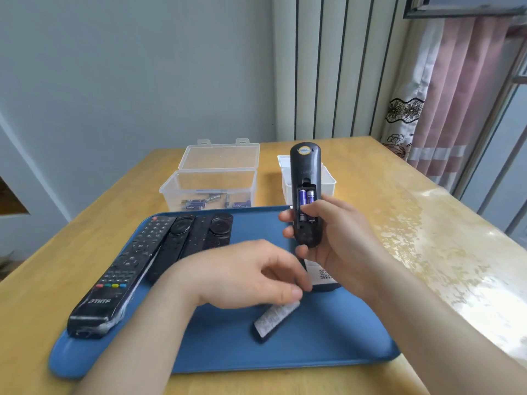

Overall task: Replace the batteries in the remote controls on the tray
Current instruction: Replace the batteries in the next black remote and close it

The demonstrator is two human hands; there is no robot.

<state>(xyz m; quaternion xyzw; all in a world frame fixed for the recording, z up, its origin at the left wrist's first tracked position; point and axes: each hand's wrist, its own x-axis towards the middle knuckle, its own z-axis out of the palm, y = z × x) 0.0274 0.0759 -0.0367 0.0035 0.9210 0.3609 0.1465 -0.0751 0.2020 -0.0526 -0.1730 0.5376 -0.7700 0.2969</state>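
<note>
Head view: right hand (336, 232) grips rounded black remote (305, 166), cylindrical batteries (306, 196) exposed

Left hand (251, 277) blurred; white bin (328, 183) (rear) half behind remote (305, 172).

Yellow wooden table (370, 195), on it a blue tray (313, 352), beyond it a clear open box (211, 183) and white bin (328, 181).
</note>
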